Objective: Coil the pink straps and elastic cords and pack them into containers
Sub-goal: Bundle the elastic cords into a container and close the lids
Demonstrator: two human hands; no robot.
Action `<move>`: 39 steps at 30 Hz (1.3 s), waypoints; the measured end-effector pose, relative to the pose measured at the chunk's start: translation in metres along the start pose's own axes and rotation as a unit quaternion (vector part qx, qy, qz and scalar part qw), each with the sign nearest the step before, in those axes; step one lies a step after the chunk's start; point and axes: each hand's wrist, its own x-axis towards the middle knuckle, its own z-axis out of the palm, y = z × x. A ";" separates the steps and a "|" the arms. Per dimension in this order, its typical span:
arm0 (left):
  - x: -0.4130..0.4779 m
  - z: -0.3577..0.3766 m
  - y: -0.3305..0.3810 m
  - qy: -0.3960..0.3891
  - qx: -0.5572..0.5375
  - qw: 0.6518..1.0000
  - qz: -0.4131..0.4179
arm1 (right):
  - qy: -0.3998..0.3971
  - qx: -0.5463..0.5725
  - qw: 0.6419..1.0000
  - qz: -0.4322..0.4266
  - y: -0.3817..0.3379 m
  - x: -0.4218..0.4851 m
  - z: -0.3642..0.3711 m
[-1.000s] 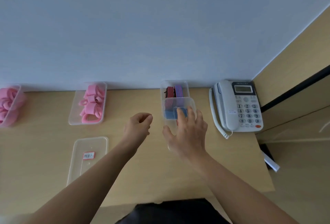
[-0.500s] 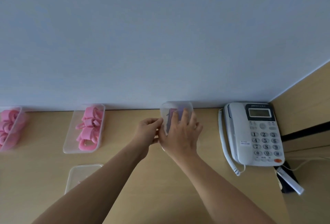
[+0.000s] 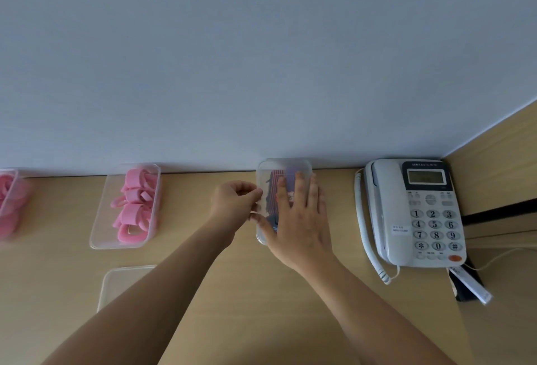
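Observation:
A clear container (image 3: pixel 268 171) with a clear lid on it stands against the wall; red and purple striped elastic cords (image 3: pixel 273 190) show through the lid. My right hand (image 3: pixel 299 216) lies flat on the lid with straight fingers. My left hand (image 3: pixel 236 204) has curled fingers at the container's left edge and pinches the rim there. To the left, an open clear container (image 3: pixel 97 233) holds coiled pink straps (image 3: pixel 135 204). Another container of pink straps (image 3: pixel 8 204) sits at the far left edge.
A spare clear lid (image 3: pixel 116 283) lies on the wooden desk (image 3: pixel 232 306) near my left forearm. A white desk telephone (image 3: pixel 412 213) stands to the right, with a dark object and a white strip (image 3: pixel 470 286) in front of it. A wooden panel closes the right side.
The lid went from held above the cords container to lying on it. My right hand flattened on top and my left hand came to the container's left edge. The view tilted upward.

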 end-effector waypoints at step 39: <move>0.002 -0.002 0.006 -0.039 0.076 0.996 0.020 | 0.001 0.001 1.000 -0.007 0.001 -0.010 0.012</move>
